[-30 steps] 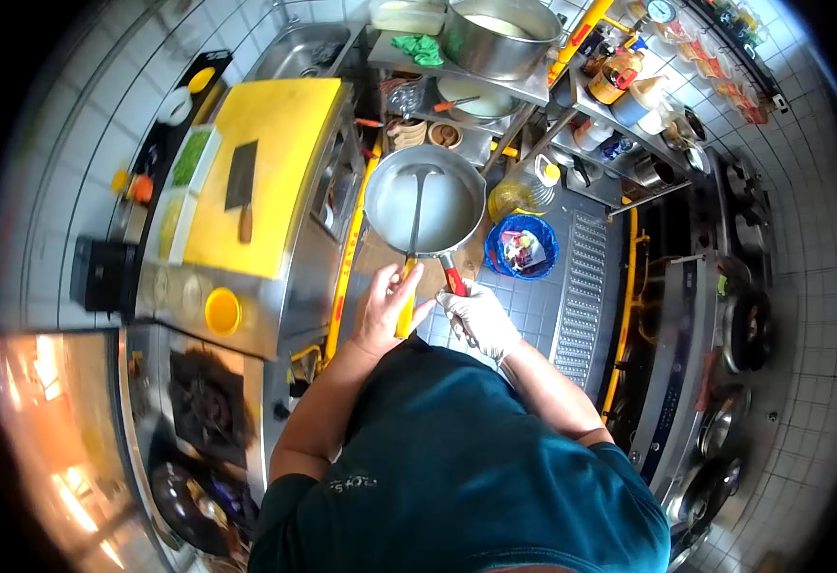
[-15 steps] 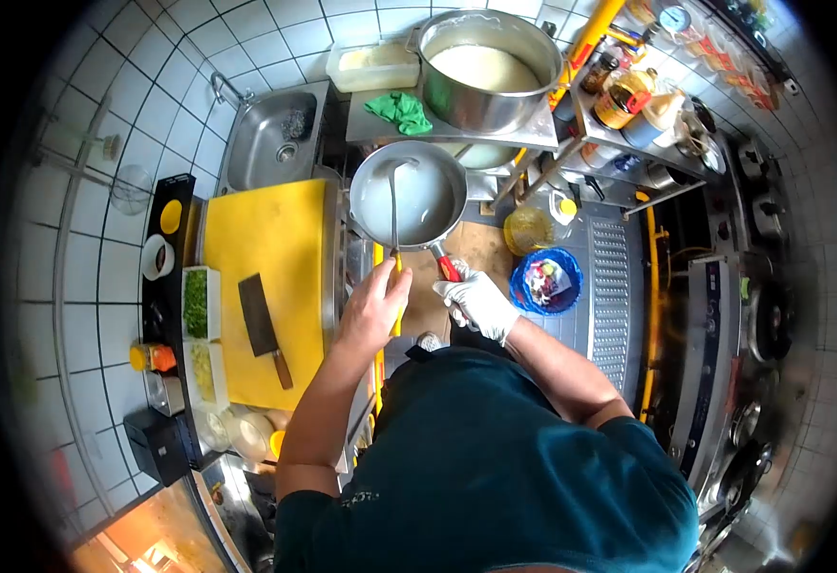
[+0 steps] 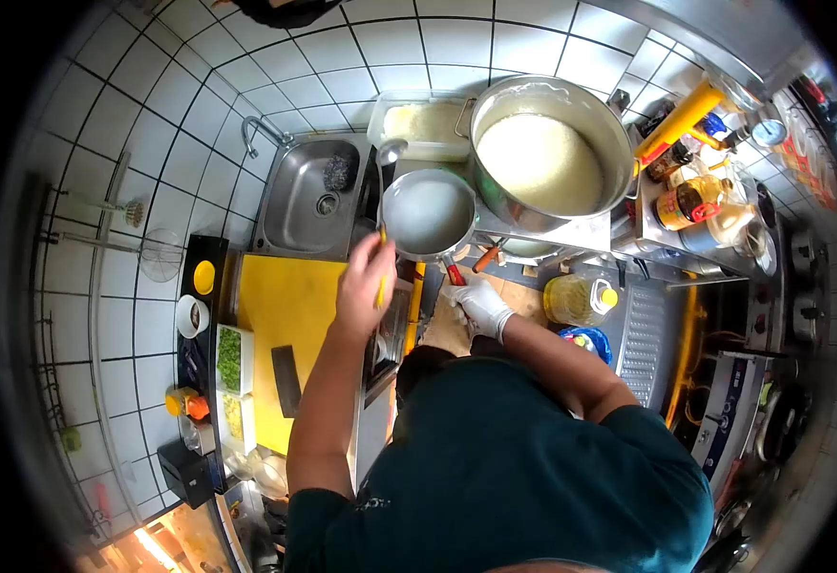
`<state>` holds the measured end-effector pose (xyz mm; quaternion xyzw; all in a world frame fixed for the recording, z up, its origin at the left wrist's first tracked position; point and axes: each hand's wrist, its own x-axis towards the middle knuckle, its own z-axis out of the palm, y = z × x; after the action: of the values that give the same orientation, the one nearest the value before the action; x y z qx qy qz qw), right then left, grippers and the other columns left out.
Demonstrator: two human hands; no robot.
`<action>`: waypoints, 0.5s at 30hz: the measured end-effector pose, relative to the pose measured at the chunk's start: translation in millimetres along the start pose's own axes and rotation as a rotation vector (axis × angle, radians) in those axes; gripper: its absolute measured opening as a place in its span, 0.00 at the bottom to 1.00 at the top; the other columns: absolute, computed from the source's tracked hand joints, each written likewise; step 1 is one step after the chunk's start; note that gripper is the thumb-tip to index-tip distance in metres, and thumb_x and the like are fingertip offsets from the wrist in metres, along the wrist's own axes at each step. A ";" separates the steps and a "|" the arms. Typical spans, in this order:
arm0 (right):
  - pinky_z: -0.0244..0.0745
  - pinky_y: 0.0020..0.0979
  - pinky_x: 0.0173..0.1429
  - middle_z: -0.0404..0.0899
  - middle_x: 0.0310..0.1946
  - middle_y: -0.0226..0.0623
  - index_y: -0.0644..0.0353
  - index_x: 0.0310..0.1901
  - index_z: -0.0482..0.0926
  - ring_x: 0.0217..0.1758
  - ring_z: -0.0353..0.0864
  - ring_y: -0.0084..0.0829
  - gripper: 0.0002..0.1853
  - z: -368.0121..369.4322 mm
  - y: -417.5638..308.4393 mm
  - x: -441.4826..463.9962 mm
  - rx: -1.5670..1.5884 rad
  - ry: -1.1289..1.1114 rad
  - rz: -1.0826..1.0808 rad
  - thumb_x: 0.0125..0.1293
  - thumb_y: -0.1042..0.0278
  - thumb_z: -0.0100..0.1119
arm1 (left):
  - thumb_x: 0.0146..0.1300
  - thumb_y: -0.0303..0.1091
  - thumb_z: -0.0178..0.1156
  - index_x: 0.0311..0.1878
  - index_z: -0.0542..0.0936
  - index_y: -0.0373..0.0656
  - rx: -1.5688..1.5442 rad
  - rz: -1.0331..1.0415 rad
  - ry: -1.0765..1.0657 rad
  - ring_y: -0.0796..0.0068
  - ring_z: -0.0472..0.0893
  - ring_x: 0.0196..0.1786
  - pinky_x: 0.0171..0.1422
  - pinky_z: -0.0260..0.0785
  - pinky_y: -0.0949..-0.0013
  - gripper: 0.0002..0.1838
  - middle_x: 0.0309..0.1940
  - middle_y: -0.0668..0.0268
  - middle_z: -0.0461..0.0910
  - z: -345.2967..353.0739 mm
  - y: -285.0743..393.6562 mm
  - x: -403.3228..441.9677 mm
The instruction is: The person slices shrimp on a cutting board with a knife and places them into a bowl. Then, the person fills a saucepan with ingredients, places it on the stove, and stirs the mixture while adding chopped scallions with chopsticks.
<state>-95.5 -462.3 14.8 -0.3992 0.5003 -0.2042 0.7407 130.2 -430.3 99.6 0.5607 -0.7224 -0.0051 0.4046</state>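
Observation:
My left hand [image 3: 368,285] is closed on the yellow handle of a ladle [image 3: 392,153], whose bowl is raised beyond the left rim of a pan. In my gloved right hand [image 3: 480,304] is the red handle of that metal pan [image 3: 427,214], which holds whitish liquid. The pan is at the front edge of a steel shelf, left of a large pot [image 3: 549,156] of pale liquid. Whether the pan touches the shelf I cannot tell.
A sink [image 3: 309,201] is at the upper left, above a yellow cutting board [image 3: 285,296] with a cleaver [image 3: 286,380]. An oil jug [image 3: 576,300] and a blue bin [image 3: 587,342] stand at right, below shelved bottles [image 3: 681,203].
The pan has moved forward to the shelf beside the large pot. The ladle has come out of the pan to its left. The view has shifted, bringing the sink and pot nearer.

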 end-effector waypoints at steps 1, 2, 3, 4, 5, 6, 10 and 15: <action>0.65 0.28 0.22 0.74 0.22 0.28 0.60 0.41 0.79 0.18 0.71 0.22 0.11 -2.0 -0.5 15.0 0.023 0.003 0.029 0.72 0.61 0.66 | 0.67 0.20 0.66 0.56 0.86 0.35 -0.038 -0.016 0.061 0.49 0.87 0.53 0.59 0.80 0.61 0.15 0.56 0.46 0.83 7.0 -9.1 23.1; 0.64 0.29 0.20 0.73 0.22 0.26 0.58 0.42 0.78 0.17 0.69 0.22 0.09 -3.1 -2.6 27.6 0.043 0.007 0.056 0.72 0.63 0.66 | 0.68 0.21 0.66 0.56 0.86 0.36 -0.046 -0.012 0.065 0.48 0.87 0.53 0.59 0.80 0.60 0.15 0.56 0.46 0.83 16.3 -26.3 40.6; 0.62 0.29 0.19 0.72 0.21 0.25 0.57 0.44 0.76 0.16 0.67 0.22 0.09 -5.0 -3.8 40.9 0.062 0.016 0.080 0.71 0.65 0.66 | 0.68 0.22 0.66 0.57 0.86 0.37 -0.059 -0.005 0.072 0.47 0.86 0.53 0.59 0.80 0.59 0.15 0.56 0.47 0.83 28.8 -48.3 55.6; 0.62 0.29 0.19 0.72 0.22 0.27 0.58 0.43 0.76 0.16 0.68 0.22 0.08 -7.3 -5.7 52.6 0.099 -0.005 0.092 0.71 0.66 0.65 | 0.69 0.24 0.66 0.57 0.86 0.38 -0.027 -0.007 0.043 0.46 0.86 0.53 0.59 0.80 0.58 0.14 0.56 0.47 0.83 38.7 -65.4 72.1; 0.62 0.28 0.19 0.72 0.22 0.27 0.58 0.43 0.75 0.16 0.68 0.21 0.08 -6.8 -11.7 58.3 0.097 0.006 0.105 0.72 0.66 0.65 | 0.69 0.25 0.66 0.57 0.86 0.39 0.003 -0.006 0.011 0.46 0.86 0.54 0.59 0.80 0.57 0.14 0.57 0.48 0.83 48.7 -81.4 87.0; 0.62 0.28 0.18 0.72 0.22 0.27 0.58 0.42 0.75 0.16 0.68 0.21 0.08 -5.0 -19.8 61.7 0.096 0.020 0.118 0.72 0.66 0.65 | 0.70 0.27 0.66 0.57 0.86 0.40 0.030 -0.004 -0.022 0.45 0.86 0.54 0.59 0.80 0.56 0.14 0.57 0.48 0.83 59.2 -98.3 101.8; 0.65 0.30 0.22 0.74 0.21 0.30 0.62 0.39 0.80 0.17 0.70 0.24 0.12 -0.2 -22.8 77.9 0.176 0.039 0.127 0.72 0.61 0.67 | 0.71 0.32 0.65 0.57 0.86 0.45 0.105 0.026 -0.297 0.45 0.85 0.57 0.60 0.79 0.53 0.13 0.61 0.49 0.81 93.2 -172.5 148.0; 0.64 0.30 0.21 0.73 0.22 0.29 0.60 0.38 0.78 0.17 0.69 0.24 0.10 18.1 -35.7 83.5 0.248 0.109 0.128 0.73 0.63 0.66 | 0.65 0.20 0.58 0.64 0.81 0.49 0.303 0.153 -0.600 0.47 0.85 0.60 0.64 0.80 0.52 0.24 0.67 0.54 0.77 107.7 -224.6 185.3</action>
<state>-40.9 -535.2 -1.8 -0.2601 0.5352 -0.2381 0.7676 239.6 -712.7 30.9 0.5320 -0.8418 -0.0320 0.0856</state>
